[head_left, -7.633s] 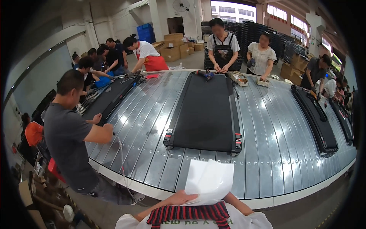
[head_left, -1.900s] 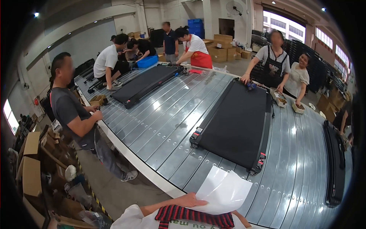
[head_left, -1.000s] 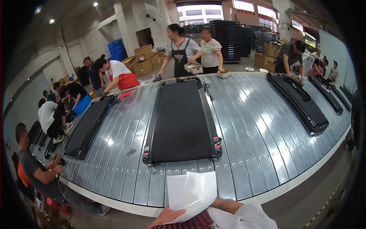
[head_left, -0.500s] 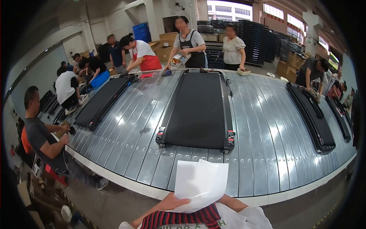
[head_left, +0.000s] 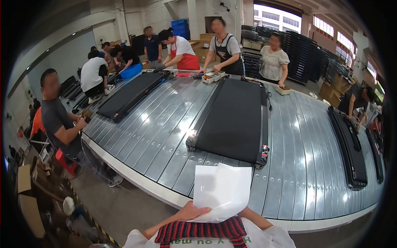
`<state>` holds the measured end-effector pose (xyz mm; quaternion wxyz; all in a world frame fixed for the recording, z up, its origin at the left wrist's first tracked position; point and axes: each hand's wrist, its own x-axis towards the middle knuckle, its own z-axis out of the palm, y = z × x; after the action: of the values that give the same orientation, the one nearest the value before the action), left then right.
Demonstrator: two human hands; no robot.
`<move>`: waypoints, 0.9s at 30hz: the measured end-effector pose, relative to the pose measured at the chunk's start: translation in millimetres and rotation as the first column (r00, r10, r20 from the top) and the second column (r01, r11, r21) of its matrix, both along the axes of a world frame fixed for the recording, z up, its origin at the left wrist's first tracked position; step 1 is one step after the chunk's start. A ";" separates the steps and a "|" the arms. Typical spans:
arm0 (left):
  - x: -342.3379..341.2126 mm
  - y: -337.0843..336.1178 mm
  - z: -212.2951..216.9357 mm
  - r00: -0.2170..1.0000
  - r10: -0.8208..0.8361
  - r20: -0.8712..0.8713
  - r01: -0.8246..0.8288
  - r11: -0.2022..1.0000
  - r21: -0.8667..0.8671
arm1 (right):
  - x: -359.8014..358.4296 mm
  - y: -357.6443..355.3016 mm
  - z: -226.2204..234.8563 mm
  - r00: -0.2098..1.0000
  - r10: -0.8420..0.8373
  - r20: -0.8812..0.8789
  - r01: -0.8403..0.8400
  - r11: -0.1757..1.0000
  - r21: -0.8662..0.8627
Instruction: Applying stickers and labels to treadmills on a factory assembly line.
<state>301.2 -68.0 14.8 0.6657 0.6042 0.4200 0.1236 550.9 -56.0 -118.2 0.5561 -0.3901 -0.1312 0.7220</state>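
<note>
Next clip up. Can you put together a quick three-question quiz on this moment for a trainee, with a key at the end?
1. Multiple choice: what does the camera wearer's left grip hold?
A) a cardboard box
B) white sheeting
C) a power tool

2. True or false: seen in the picture, the person in the red apron stands to the right of the person in the dark apron.

3. Fill in the blank: the striped cloth at the picture's lower edge is black and ____.

Key:
1. B.
2. False: the person in the red apron is to the left of the person in the dark apron.
3. Red.
</note>
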 end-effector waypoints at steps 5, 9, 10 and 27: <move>1.8 -1.1 10.5 0.999 0.047 0.005 -0.046 0.998 -0.031 | -7.5 12.7 4.2 0.998 0.062 0.025 -0.062 0.998 0.006; 3.7 1.2 19.1 1.000 -0.009 0.006 0.009 0.999 -0.039 | -8.3 20.8 7.6 0.995 0.087 0.042 -0.087 0.996 0.014; 4.4 2.0 20.0 1.000 -0.029 0.006 0.029 0.998 -0.048 | -8.2 22.7 8.4 0.995 0.088 0.044 -0.089 0.996 0.017; 8.5 10.3 -15.6 0.996 -0.046 0.071 0.040 0.995 0.088 | -121.8 105.9 25.2 0.860 0.501 0.101 -0.507 0.861 0.042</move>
<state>309.7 -57.7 -0.7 0.6562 0.6366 0.3765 0.1494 429.1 49.9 -93.0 0.3547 -0.3540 -0.2767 0.8200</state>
